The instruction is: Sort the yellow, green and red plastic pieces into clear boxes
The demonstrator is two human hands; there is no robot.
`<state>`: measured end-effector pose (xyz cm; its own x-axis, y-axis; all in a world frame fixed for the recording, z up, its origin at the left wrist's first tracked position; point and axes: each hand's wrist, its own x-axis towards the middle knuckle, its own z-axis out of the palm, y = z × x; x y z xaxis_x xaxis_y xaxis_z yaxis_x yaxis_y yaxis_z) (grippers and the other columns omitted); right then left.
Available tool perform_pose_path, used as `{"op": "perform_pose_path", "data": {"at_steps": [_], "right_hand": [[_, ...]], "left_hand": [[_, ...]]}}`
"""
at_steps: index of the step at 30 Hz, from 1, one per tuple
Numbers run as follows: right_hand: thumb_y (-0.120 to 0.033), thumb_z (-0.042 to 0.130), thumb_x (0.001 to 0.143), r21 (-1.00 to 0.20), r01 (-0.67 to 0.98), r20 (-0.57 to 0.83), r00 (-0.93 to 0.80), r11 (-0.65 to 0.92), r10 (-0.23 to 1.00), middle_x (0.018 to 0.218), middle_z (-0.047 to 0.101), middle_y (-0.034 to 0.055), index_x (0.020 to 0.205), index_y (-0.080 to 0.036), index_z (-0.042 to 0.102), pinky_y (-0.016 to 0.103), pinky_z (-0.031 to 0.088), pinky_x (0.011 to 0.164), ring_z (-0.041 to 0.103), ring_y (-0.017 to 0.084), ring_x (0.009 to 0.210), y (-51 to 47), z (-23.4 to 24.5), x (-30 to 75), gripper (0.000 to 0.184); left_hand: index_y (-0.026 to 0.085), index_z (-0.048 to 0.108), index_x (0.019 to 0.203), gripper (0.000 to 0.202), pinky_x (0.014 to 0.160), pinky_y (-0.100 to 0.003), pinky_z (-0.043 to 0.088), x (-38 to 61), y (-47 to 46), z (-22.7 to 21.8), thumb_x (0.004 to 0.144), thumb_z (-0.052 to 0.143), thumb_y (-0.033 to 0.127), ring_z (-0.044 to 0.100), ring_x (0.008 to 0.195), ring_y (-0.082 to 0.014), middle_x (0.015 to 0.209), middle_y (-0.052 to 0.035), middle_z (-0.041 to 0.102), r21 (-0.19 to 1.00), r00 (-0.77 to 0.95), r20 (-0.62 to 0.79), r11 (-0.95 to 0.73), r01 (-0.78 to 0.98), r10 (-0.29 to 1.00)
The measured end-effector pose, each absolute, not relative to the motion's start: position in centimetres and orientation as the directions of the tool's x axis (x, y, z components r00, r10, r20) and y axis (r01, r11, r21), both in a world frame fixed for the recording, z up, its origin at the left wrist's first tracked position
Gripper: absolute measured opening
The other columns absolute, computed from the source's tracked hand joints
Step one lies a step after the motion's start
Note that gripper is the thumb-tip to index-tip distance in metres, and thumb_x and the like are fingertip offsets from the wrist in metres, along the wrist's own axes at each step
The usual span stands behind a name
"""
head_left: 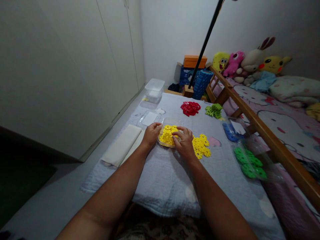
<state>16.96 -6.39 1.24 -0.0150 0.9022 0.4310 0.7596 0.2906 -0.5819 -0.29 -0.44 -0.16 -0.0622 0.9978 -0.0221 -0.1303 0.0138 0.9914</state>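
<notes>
Here, the left hand (pixel 151 133) is seen curled around the left rim of a clear plastic tub (pixel 175 120), with the fingers closed on its edge. The right hand (pixel 184 141) is laid over the tub's near right side with the fingers bent inward. Whether any pieces are pinched under them cannot be told.

The tub is set on a pale blanket (pixel 162 180) between the two hands and is partly filled with yellow flower-shaped pieces (pixel 167 135). A loose heap of the same yellow pieces (pixel 202 146) is spread on the blanket just beside the right hand.

Farther out, a red pile (pixel 190 108) and a light green pile (pixel 214 110) are laid apart from each other. Blue pieces (pixel 230 132) and dark green pieces in a clear bag (pixel 248 163) are placed near the wooden bed rail (pixel 262 133). A clear lid (pixel 150 118) and a folded white cloth (pixel 122 145) are found to the left.

Because the tub is light and rests on soft fabric, it could be tipped by uneven pressure on its rim. Its yellow pieces would then be scattered and mixed with the neighbouring heap.
</notes>
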Motion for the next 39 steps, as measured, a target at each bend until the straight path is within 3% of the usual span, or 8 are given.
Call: {"op": "perform_pose_path", "data": {"at_steps": [8, 13, 20, 28, 32, 39], "right_hand": [[-0.023, 0.059, 0.094, -0.575, 0.744, 0.490, -0.019, 0.339, 0.872, 0.124, 0.066, 0.0085, 0.097, -0.025, 0.077, 0.044, 0.038, 0.110, 0.051, 0.026, 0.122, -6.4, 1.8, 17.9, 0.018], [-0.024, 0.059, 0.093, -0.508, 0.832, 0.491, 0.066, 0.224, 0.869, 0.123, 0.066, 0.0109, 0.099, -0.023, 0.077, 0.046, 0.038, 0.107, 0.051, 0.029, 0.121, -5.7, 1.8, 19.8, 0.019], [-0.032, 0.066, 0.090, -0.300, 0.946, 0.288, 0.210, -0.120, 0.934, 0.135, 0.061, 0.0185, 0.122, -0.019, 0.073, 0.051, 0.039, 0.100, 0.049, 0.037, 0.122, -5.4, 1.0, 22.7, 0.035], [-0.030, 0.062, 0.092, -0.110, 0.986, 0.131, 0.141, -0.127, 0.981, 0.110, 0.069, 0.0158, 0.107, -0.022, 0.076, 0.040, 0.044, 0.085, 0.060, 0.031, 0.103, -5.7, 1.2, 23.2, 0.022], [-0.028, 0.064, 0.090, -0.116, 0.987, 0.165, 0.129, -0.111, 0.978, 0.105, 0.071, 0.0131, 0.104, -0.024, 0.076, 0.038, 0.043, 0.083, 0.061, 0.028, 0.100, -5.5, 1.0, 23.0, 0.018], [-0.023, 0.062, 0.090, -0.241, 0.965, 0.161, 0.149, -0.108, 0.976, 0.110, 0.072, 0.0133, 0.108, -0.022, 0.075, 0.039, 0.041, 0.086, 0.061, 0.029, 0.103, -5.3, 1.0, 22.3, 0.022]], "left_hand": [[0.017, 0.070, 0.087, 0.034, 0.066, -0.028, 0.048, -0.4, -0.3, -0.6, 0.069, 0.071, 0.046, 0.062, 0.070, -0.0170, 0.077, -0.0021, 0.070, 0.994, -0.073, -0.003, -0.005, -0.109, 0.997], [0.016, 0.072, 0.088, 0.034, 0.066, -0.027, 0.047, -0.5, 0.0, -1.1, 0.071, 0.070, 0.045, 0.061, 0.070, -0.0166, 0.076, -0.0019, 0.070, 0.998, -0.086, 0.012, -0.017, -0.063, 0.996], [0.016, 0.071, 0.088, 0.035, 0.067, -0.028, 0.047, -0.5, -0.2, -0.7, 0.070, 0.070, 0.046, 0.062, 0.070, -0.0170, 0.077, -0.0023, 0.070, 0.997, -0.073, -0.001, -0.005, -0.080, 0.997], [0.017, 0.071, 0.087, 0.035, 0.068, -0.029, 0.048, -0.5, -0.5, -0.2, 0.070, 0.069, 0.046, 0.063, 0.072, -0.0179, 0.078, -0.0026, 0.071, 0.997, -0.072, 0.000, -0.005, -0.074, 0.997], [0.018, 0.070, 0.086, 0.035, 0.068, -0.029, 0.048, -0.4, -0.4, -0.2, 0.069, 0.069, 0.047, 0.063, 0.073, -0.0186, 0.078, -0.0029, 0.070, 0.997, -0.073, -0.014, 0.008, -0.083, 0.997], [0.017, 0.072, 0.087, 0.034, 0.069, -0.029, 0.048, -0.6, -0.2, -0.7, 0.071, 0.071, 0.047, 0.063, 0.074, -0.0186, 0.079, -0.0032, 0.072, 0.998, -0.085, 0.012, -0.018, -0.060, 0.996]]}}
